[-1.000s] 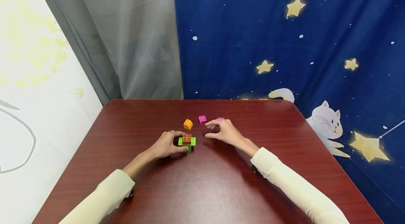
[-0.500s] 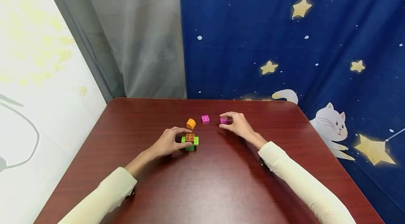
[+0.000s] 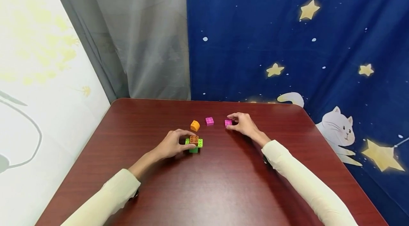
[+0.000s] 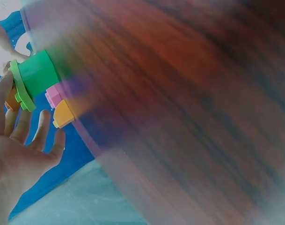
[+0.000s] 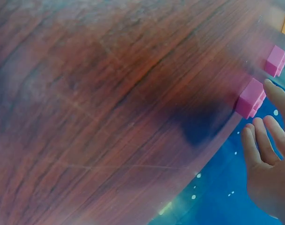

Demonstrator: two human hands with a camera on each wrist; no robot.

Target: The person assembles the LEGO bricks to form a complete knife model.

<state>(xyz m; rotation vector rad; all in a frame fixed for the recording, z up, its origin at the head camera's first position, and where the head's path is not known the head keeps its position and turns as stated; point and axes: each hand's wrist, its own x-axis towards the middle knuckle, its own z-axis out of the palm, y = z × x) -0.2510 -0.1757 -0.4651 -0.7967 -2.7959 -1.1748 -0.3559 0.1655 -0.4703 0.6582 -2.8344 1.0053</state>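
"Which step was in hand?"

"Probably picking up the rightmost pink brick [image 3: 228, 123], toward the far edge of the counter [image 3: 223, 183]; the right hand [image 3: 245, 125] had its grip spread around it."

"And the left hand [image 3: 170, 144]?"

"It pinched the brick stack [image 3: 194, 140] (brown over green), farther from that edge. The next move likely called for closing the right grip."
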